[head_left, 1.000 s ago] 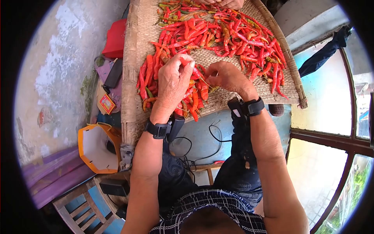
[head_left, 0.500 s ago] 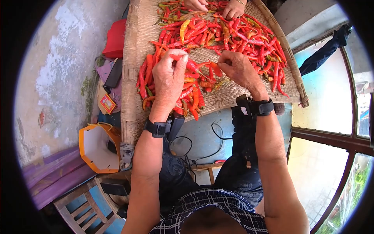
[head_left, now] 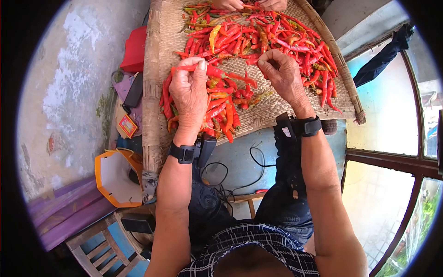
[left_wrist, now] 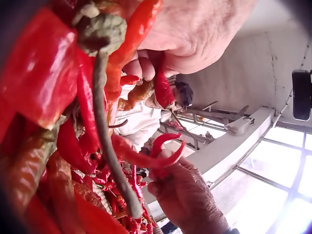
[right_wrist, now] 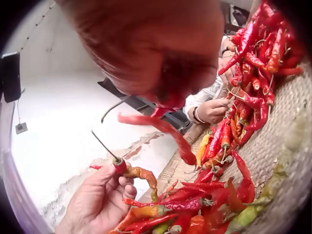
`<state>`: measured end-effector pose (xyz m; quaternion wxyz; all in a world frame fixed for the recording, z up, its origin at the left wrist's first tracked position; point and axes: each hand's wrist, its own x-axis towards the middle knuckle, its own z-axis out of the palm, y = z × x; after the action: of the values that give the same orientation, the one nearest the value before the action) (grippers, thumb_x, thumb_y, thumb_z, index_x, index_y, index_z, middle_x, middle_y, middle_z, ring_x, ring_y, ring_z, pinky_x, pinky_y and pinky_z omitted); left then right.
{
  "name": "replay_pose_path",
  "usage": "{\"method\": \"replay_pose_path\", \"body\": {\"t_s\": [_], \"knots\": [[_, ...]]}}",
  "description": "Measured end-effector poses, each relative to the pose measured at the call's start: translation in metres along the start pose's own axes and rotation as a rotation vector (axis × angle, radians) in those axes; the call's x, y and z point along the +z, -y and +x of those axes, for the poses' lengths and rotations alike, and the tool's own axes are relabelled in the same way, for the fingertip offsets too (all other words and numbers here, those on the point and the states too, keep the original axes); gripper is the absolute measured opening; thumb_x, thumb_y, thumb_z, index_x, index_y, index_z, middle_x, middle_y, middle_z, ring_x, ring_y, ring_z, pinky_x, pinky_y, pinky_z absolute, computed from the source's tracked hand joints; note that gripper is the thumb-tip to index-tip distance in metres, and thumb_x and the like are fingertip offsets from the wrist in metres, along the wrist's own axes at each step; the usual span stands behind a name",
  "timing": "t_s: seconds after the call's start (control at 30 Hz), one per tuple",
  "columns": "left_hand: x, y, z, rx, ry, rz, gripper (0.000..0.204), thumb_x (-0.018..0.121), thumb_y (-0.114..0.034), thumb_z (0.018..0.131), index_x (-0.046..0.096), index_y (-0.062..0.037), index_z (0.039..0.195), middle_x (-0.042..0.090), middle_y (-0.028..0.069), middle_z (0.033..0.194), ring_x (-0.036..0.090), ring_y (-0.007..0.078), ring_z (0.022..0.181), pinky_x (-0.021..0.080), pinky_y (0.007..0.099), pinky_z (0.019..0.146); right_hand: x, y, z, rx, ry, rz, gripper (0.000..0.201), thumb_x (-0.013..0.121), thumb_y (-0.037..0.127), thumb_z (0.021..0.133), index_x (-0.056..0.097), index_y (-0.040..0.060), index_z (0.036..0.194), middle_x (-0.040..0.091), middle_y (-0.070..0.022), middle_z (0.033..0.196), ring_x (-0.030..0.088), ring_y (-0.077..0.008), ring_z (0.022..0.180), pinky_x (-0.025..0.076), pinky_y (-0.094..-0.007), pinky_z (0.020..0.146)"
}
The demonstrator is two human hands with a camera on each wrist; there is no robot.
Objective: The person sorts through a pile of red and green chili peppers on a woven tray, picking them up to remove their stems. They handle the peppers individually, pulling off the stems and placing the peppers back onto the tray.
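Observation:
My left hand [head_left: 188, 90] pinches a red chili pepper [head_left: 216, 71] between thumb and fingers, over the near pile. In the right wrist view, that left hand [right_wrist: 100, 197] also has an orange, crooked chili [right_wrist: 144, 175] at its fingers. My right hand [head_left: 284, 76] hovers to the right with curled fingers. Red chili skin and a thin stem [right_wrist: 113, 108] show under those fingers in the right wrist view. A long red chili [head_left: 242, 80] lies between the hands, its outline blurred [right_wrist: 161, 129] in the right wrist view.
Chilies [head_left: 286, 34] cover much of the woven mat [head_left: 265, 108]. Another person's hands [head_left: 272, 4] work at its far edge. A wall [head_left: 69, 92] stands left, a window [head_left: 383, 134] right. An orange-rimmed box [head_left: 120, 177] and a chair [head_left: 106, 244] sit at lower left.
My left hand has drawn slightly left with its chili. The right hand moved right and up away from the left. A yellow chili appeared on the far pile, and the other person's hands shifted.

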<state>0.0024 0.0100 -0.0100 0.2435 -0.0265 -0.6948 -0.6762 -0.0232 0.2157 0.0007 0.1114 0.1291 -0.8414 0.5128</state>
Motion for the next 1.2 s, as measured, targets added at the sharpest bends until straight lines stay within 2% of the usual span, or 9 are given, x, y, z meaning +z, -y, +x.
{"method": "replay_pose_path", "body": {"t_s": [0.17,0.37,0.43,0.5,0.57,0.7,0.87,1.03,1.2], "knots": [[0.000,0.000,0.001,0.007,0.014,0.059,0.012,0.059,-0.014,0.091,0.060,-0.0027,0.097,0.056,-0.0015,0.074,0.048,0.0044,0.065,0.041,0.0206,0.058,-0.013,-0.014,0.008,0.119,0.020,0.292,0.008,0.058,0.008,0.089,0.061,0.0018,0.084,0.056,0.0020,0.068,0.051,-0.0068,0.060,0.043,-0.0226,0.055],[-0.003,0.004,0.001,-0.015,0.086,0.072,0.017,0.058,-0.018,0.092,0.059,-0.0023,0.099,0.059,-0.0002,0.080,0.052,0.0044,0.066,0.046,0.0209,0.061,-0.035,-0.035,0.026,0.511,-0.680,1.148,0.017,0.056,0.017,0.092,0.061,0.0004,0.091,0.062,-0.0042,0.080,0.057,-0.0110,0.069,0.048,-0.0245,0.060],[-0.001,0.004,0.001,-0.013,0.075,0.064,0.014,0.059,-0.016,0.092,0.059,-0.0025,0.098,0.058,-0.0009,0.077,0.050,0.0041,0.065,0.044,0.0206,0.059,-0.030,-0.039,0.021,0.525,-0.603,1.078,0.022,0.055,0.018,0.093,0.061,-0.0020,0.098,0.064,-0.0066,0.082,0.061,-0.0160,0.071,0.051,-0.0285,0.062],[0.001,0.003,0.001,-0.012,0.063,0.056,0.012,0.060,-0.014,0.091,0.060,-0.0026,0.096,0.057,-0.0017,0.074,0.048,0.0038,0.064,0.041,0.0202,0.057,-0.017,-0.036,0.008,0.403,-0.066,0.515,0.024,0.056,0.018,0.091,0.062,-0.0033,0.099,0.066,-0.0096,0.082,0.064,-0.0199,0.075,0.052,-0.0333,0.064],[0.002,0.002,0.000,-0.003,0.066,0.044,0.012,0.060,-0.014,0.091,0.060,-0.0027,0.095,0.057,-0.0019,0.074,0.049,0.0036,0.064,0.042,0.0199,0.057,0.005,-0.043,0.000,0.012,0.097,-0.084,0.023,0.063,0.017,0.084,0.065,-0.0006,0.100,0.066,-0.0136,0.081,0.064,-0.0254,0.075,0.052,-0.0371,0.064],[0.003,0.001,-0.001,-0.031,0.061,0.028,0.011,0.060,-0.013,0.090,0.060,-0.0027,0.093,0.057,-0.0021,0.074,0.049,0.0034,0.064,0.042,0.0197,0.057,0.028,-0.039,-0.009,0.039,0.386,-0.517,0.021,0.067,0.018,0.079,0.064,0.0031,0.094,0.064,-0.0157,0.081,0.063,-0.0291,0.078,0.049,-0.0385,0.068],[0.002,-0.001,-0.001,-0.016,0.103,0.057,0.009,0.060,-0.011,0.090,0.059,-0.0021,0.091,0.057,-0.0020,0.075,0.049,0.0030,0.063,0.043,0.0194,0.056,0.028,-0.030,-0.004,-0.013,0.353,-0.589,0.018,0.066,0.016,0.077,0.063,0.0035,0.090,0.063,-0.0165,0.079,0.062,-0.0308,0.076,0.048,-0.0396,0.068],[0.000,0.000,-0.002,-0.010,0.118,0.063,0.012,0.059,-0.014,0.091,0.059,-0.0024,0.094,0.057,-0.0014,0.076,0.050,0.0041,0.063,0.044,0.0202,0.058,0.000,-0.027,0.011,0.059,0.190,-0.058,0.010,0.063,0.014,0.084,0.063,0.0040,0.084,0.061,-0.0053,0.071,0.058,-0.0160,0.063,0.046,-0.0303,0.058],[0.000,-0.001,-0.003,-0.039,0.175,0.105,0.016,0.059,-0.018,0.092,0.059,-0.0030,0.098,0.057,-0.0009,0.079,0.051,0.0052,0.067,0.045,0.0206,0.061,-0.031,-0.026,0.024,0.383,-0.492,1.091,0.023,0.056,0.021,0.092,0.056,-0.0010,0.099,0.064,-0.0086,0.085,0.057,-0.0120,0.071,0.045,-0.0241,0.064]]}}
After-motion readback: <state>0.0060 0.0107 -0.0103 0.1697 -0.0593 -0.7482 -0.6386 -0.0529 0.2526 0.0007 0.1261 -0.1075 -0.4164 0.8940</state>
